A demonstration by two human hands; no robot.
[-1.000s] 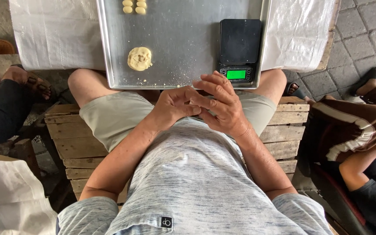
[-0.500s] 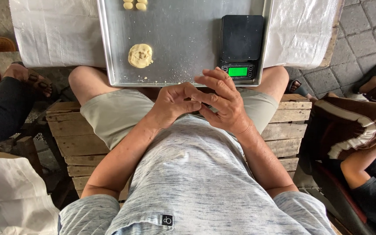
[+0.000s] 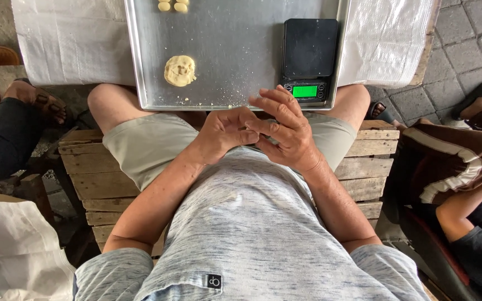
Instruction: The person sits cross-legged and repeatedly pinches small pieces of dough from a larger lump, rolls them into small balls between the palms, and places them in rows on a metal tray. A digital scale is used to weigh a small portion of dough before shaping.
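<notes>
My left hand and my right hand are pressed together over my lap, just in front of the near rim of a metal baking tray. The left hand is curled. The right hand's fingers are spread and lie across it. Whatever may be between the palms is hidden. A flattened pale dough disc lies on the tray's near left part. Two small dough balls sit at its far edge. A black kitchen scale with a lit green display stands on the tray's right side, just beyond my right fingertips.
The tray rests on a table covered in white sheeting. I sit on a wooden pallet bench. Another person's sandalled foot is at the left, a seated person's striped sleeve at the right. A white bag lies lower left.
My hands stay together over my lap while the right fingers shift slightly across the left hand. The tray, dough and scale have not moved.
</notes>
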